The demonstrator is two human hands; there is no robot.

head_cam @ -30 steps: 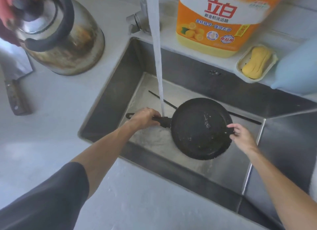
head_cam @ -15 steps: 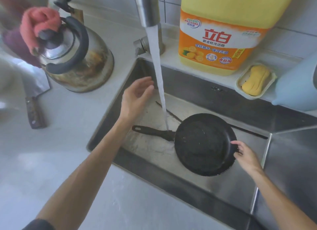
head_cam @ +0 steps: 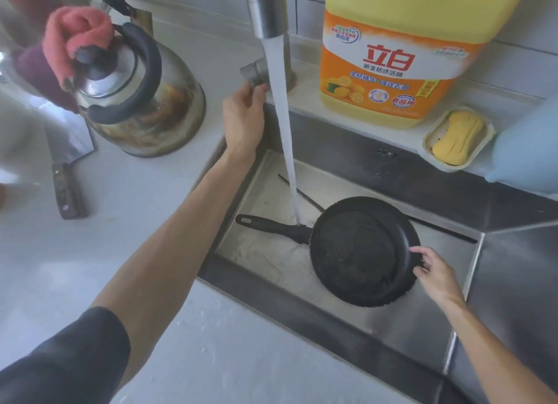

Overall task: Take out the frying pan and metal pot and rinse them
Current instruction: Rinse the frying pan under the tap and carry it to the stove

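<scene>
A black frying pan (head_cam: 359, 249) lies in the steel sink (head_cam: 377, 319), its handle pointing left. Water streams from the faucet (head_cam: 265, 8) and strikes the handle near the pan's bowl. My right hand (head_cam: 434, 274) pinches the pan's right rim. My left hand (head_cam: 244, 117) is raised to the faucet's lever (head_cam: 253, 71), fingertips touching it. No metal pot shows apart from a steel kettle (head_cam: 142, 102) on the counter at the left.
A pink cloth (head_cam: 75, 38) drapes over the kettle's lid. A cleaver (head_cam: 65, 174) lies on the counter left of the kettle. A large orange detergent jug (head_cam: 395, 56), a yellow soap in a dish (head_cam: 456, 138) and a pale blue object (head_cam: 531, 144) line the sink's back ledge.
My left hand let go of the pan's handle and rose to the faucet lever. My right hand kept hold of the pan's rim.
</scene>
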